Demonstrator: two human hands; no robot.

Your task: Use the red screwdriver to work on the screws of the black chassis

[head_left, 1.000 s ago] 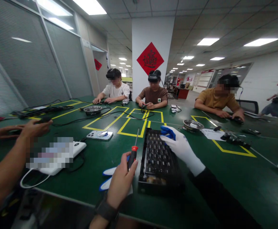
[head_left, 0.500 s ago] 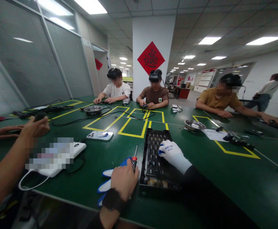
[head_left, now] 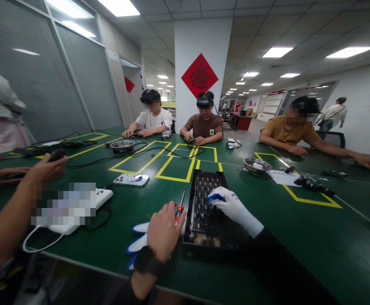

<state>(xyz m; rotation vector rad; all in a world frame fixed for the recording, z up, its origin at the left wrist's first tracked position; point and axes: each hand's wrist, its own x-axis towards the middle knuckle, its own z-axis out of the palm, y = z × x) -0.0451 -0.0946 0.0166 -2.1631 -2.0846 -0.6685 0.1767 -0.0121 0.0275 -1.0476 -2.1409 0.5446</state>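
My left hand (head_left: pixel 163 231), bare and with a black watch at the wrist, is closed on a screwdriver (head_left: pixel 179 210) with a red and black handle. Its shaft points away from me, just left of a black rectangular case (head_left: pixel 200 237). Rows of small shiny spots cover the inside of this case. Over its right part is my right hand (head_left: pixel 227 206), in a white glove with blue fingers. The fingertips are pinched together low over the rows; whatever is between them is hidden. Beneath my left hand lies another white and blue glove (head_left: pixel 137 243).
A white power bank-like box (head_left: pixel 104 195) with a cable and a phone (head_left: pixel 131 179) lie to the left. Steel bowls (head_left: pixel 257 165) and dark parts (head_left: pixel 315 184) stand farther off. A co-worker's hands (head_left: pixel 46 169) are at the left; other people sit across the green table.
My right hand has rolled, so more of the blue finger side shows. The screwdriver has tilted slightly in my left hand. A person in light clothing has appeared at the far left.
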